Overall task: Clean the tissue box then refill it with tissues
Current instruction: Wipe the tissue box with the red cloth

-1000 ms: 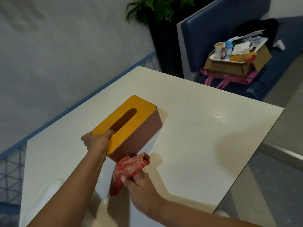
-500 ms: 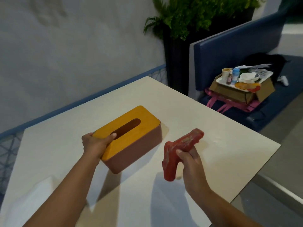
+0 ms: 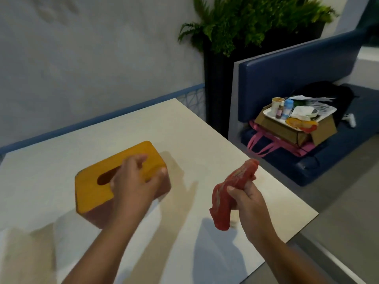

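The tissue box (image 3: pixel 92 185), brown with a yellow slotted lid, stands on the white table (image 3: pixel 205 144). My left hand (image 3: pixel 135 181) lies across the lid's right half, fingers over the far edge and thumb on the near side, gripping it. My right hand (image 3: pixel 246 199) holds a crumpled red cloth (image 3: pixel 227 195) above the table, to the right of the box and apart from it. White tissue sheets (image 3: pixel 65 232) lie at the near left, partly under my left arm.
A blue bench (image 3: pixel 307 83) stands beyond the table's right edge, carrying a cardboard box (image 3: pixel 291 130) with a tray of bottles and wrappers on pink bags. A tall dark planter (image 3: pixel 217 83) with ferns stands behind the table corner. A wall runs along the left.
My left hand has moved from the box's near-left end to across the lid's right half. My right hand lifted the red cloth away from the box and to the right.
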